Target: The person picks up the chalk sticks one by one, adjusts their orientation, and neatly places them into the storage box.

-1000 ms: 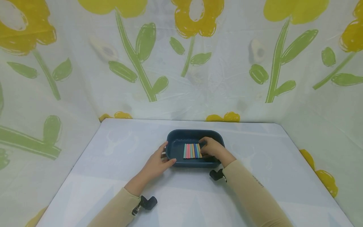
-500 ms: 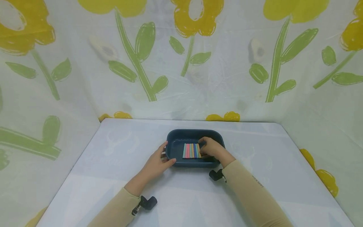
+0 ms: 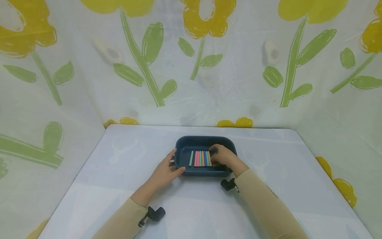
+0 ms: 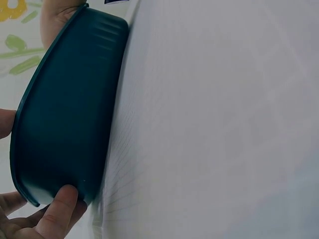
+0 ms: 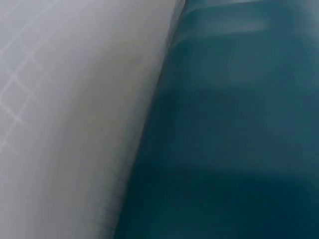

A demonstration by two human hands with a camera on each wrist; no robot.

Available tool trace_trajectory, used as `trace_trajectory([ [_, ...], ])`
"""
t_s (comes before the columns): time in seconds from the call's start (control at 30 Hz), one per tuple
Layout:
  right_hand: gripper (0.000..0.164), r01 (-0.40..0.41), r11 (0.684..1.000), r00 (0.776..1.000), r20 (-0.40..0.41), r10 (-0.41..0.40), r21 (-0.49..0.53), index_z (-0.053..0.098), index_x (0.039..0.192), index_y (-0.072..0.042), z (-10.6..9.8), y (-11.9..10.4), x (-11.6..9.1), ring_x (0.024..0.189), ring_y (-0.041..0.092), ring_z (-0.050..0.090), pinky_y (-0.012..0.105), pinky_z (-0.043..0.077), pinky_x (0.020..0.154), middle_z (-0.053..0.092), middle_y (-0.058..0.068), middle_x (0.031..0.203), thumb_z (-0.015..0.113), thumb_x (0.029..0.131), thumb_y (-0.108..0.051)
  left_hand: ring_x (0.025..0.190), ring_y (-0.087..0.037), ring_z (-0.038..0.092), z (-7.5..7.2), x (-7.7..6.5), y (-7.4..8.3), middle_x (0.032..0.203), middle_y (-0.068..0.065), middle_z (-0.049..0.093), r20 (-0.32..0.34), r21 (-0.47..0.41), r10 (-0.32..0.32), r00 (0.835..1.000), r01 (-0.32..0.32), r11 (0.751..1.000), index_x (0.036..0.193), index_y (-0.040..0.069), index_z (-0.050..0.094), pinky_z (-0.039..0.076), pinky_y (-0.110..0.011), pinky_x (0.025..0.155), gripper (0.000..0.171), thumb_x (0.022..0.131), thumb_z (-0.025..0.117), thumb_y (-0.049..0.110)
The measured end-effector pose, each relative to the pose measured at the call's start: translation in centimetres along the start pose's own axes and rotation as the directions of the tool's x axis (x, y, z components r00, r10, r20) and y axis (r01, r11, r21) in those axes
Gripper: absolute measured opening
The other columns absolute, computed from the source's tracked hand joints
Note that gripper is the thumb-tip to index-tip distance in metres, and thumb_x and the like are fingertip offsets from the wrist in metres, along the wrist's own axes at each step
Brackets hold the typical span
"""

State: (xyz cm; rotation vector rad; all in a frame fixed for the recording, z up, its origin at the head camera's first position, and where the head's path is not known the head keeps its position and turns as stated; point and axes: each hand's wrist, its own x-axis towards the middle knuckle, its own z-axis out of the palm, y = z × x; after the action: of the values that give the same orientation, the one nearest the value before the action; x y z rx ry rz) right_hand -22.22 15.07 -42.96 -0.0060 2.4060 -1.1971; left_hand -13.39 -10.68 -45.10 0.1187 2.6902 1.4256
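A dark teal rectangular tray (image 3: 206, 173) stands on the table, with a row of pastel chalk sticks (image 3: 203, 158) lying side by side in it. One pale green chalk stick (image 3: 191, 158) lies slightly apart at the row's left end. My left hand (image 3: 163, 171) holds the tray's left end, thumb at the front rim and fingers along the outer wall. Inside the tray, my right hand (image 3: 225, 156) bends its fingers at the row's right end, touching the sticks there; its fingertips are partly hidden. The right wrist view shows only the tray's outer wall (image 5: 224, 124) and the table.
The white patterned table (image 3: 191, 205) extends around the tray. Behind and beside it hangs a flower-print cloth (image 3: 232, 83). A small black wrist camera (image 3: 156, 214) sits at the left cuff, another wrist camera (image 3: 228, 184) at the right cuff.
The leftmost pale green stick has shifted left, leaving a gap between it and the row. Both hands and the tray stay nearly in place.
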Motion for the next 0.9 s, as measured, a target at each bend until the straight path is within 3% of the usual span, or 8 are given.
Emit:
trace_trajectory([
  [0.9, 0.045, 0.059, 0.998, 0.998, 0.012, -0.059, -0.002, 0.054, 0.137, -0.002, 0.36, -0.06, -0.09, 0.078, 0.021, 0.067, 0.033, 0.061, 0.07, 0.067, 0.014, 0.095, 0.062, 0.092, 0.003, 0.129, -0.035, 0.055, -0.01, 0.26, -0.21, 0.151, -0.017, 0.044, 0.003, -0.005, -0.005, 1.0, 0.005, 1.0, 0.16, 0.018, 0.024, 0.051, -0.045, 0.102, 0.089, 0.09, 0.075, 0.038],
])
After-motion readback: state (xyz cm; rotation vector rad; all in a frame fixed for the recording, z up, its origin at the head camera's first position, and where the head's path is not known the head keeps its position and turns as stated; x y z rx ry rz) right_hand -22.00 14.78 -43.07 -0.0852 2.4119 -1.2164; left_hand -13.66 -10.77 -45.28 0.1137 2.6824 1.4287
